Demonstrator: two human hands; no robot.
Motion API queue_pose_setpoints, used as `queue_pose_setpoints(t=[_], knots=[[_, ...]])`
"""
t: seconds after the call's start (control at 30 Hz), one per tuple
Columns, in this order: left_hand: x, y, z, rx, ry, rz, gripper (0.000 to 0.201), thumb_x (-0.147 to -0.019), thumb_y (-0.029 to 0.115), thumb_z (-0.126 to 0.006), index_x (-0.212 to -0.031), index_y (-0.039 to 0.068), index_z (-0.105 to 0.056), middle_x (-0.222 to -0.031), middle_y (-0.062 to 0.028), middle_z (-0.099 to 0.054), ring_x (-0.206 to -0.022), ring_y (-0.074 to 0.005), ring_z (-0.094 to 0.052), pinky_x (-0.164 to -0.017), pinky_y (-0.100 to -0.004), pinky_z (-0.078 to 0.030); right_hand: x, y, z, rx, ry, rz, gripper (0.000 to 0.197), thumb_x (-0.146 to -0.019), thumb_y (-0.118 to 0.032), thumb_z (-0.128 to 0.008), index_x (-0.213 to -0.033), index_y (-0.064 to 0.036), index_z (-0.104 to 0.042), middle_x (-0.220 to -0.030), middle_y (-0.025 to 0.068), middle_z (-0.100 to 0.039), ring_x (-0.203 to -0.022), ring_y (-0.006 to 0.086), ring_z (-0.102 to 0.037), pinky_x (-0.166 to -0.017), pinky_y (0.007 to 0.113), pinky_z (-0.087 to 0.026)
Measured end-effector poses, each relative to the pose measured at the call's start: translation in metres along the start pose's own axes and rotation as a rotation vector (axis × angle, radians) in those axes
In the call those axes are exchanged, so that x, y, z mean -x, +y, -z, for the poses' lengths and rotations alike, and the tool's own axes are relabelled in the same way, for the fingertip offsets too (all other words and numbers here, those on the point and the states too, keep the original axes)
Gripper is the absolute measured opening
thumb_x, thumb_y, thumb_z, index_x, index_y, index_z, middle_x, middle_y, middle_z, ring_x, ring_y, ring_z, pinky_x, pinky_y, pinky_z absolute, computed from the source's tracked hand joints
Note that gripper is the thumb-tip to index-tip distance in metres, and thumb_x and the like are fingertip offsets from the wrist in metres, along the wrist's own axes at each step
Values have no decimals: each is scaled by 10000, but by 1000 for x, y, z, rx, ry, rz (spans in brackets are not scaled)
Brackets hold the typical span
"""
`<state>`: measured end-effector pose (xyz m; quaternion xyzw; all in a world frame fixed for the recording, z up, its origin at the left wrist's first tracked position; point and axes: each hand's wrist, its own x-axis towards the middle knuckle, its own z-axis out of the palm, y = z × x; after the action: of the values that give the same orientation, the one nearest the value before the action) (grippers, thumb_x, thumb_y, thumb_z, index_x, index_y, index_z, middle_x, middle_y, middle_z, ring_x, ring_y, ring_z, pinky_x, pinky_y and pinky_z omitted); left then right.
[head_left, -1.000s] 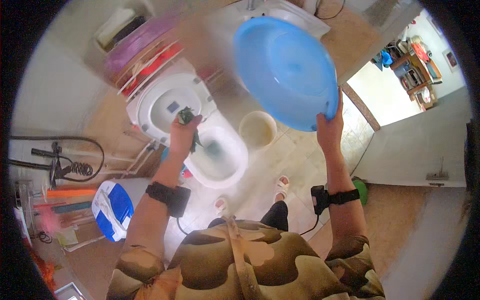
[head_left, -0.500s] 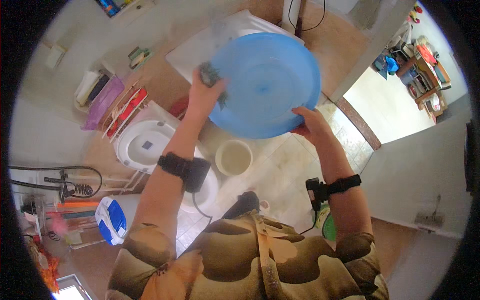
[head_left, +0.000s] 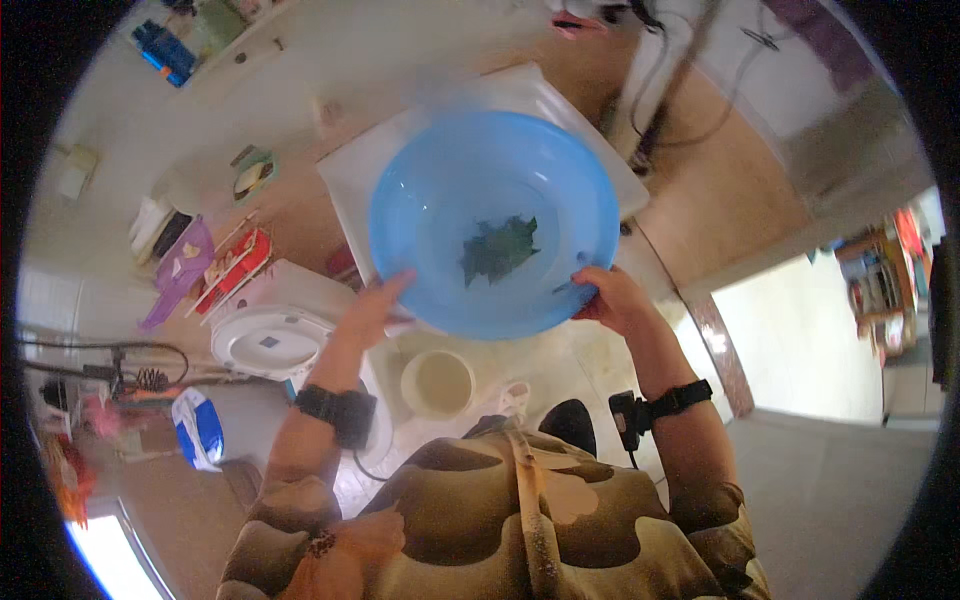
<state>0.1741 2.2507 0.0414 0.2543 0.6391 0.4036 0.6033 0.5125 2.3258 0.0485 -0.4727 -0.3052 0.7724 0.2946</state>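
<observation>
A large blue plastic basin [head_left: 420,215] is held level in front of me, over a white sink [head_left: 345,175]. In its bottom lies a clump of dark green leaves [head_left: 500,248]. My left hand [head_left: 375,308] is closed on the near-left rim, slightly blurred, its thumb on the inner side. On the near-right rim my right hand [head_left: 612,298] is closed too, thumb over the edge and the other fingers underneath. A small dark green piece [head_left: 562,289] sticks to the basin wall beside the right thumb.
A cream bucket [head_left: 440,385] stands on the floor below the basin. To the left is a white toilet [head_left: 268,342], with a red item [head_left: 240,265] and a purple holder [head_left: 182,268] by the wall. A doorway [head_left: 790,340] opens at right.
The leaves have gone from my left hand into the basin, and that hand now grips the rim. The basin has shifted left and nearer; my view has turned.
</observation>
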Motion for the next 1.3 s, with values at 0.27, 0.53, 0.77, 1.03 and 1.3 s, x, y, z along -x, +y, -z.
queue_pose_setpoints(t=[0.27,0.53,0.77,1.03,1.3], knots=[[-44,-35,-45,670,137,151,578,-770,70,-552,-1287,134,-305,-1173,-160,-472,-1015,-376,-513,-873,-515,-429,-167,-95,36,736,250,712,528,-782,-279,-619,-1177,7,-417,-1056,139,-547,-892,232,-573,-781,356,-466],[-91,-46,-91,786,632,-51,374,-759,102,-549,-1104,3,-445,-961,-136,-553,-830,-254,-587,-598,-353,-533,-280,-161,-93,271,-553,-5,304,-807,-166,-561,-1053,-4,-487,-945,95,-551,-885,208,-544,-718,330,-455],[-137,-100,-113,94,759,-134,402,-788,139,-560,-1171,88,-447,-1015,-105,-538,-938,-269,-538,-702,-355,-483,-346,-185,-159,71,-810,-197,193,-774,-46,-483,-940,46,-518,-1010,147,-558,-1004,237,-526,-822,394,-445],[-160,-118,-124,-291,718,-319,403,-716,53,-637,-1101,57,-519,-1062,-126,-557,-920,-279,-571,-757,-348,-501,-341,-168,-128,221,-869,-83,327,-759,-57,-502,-1083,-15,-499,-1087,118,-576,-1010,240,-553,-857,398,-438],[-151,-69,-129,567,670,-157,435,-774,71,-542,-1189,16,-423,-1076,-137,-552,-927,-283,-576,-735,-400,-520,-356,-35,-63,1443,-981,1048,388,-745,-131,-591,-1130,-119,-546,-1085,121,-578,-1000,326,-542,-866,413,-435]])
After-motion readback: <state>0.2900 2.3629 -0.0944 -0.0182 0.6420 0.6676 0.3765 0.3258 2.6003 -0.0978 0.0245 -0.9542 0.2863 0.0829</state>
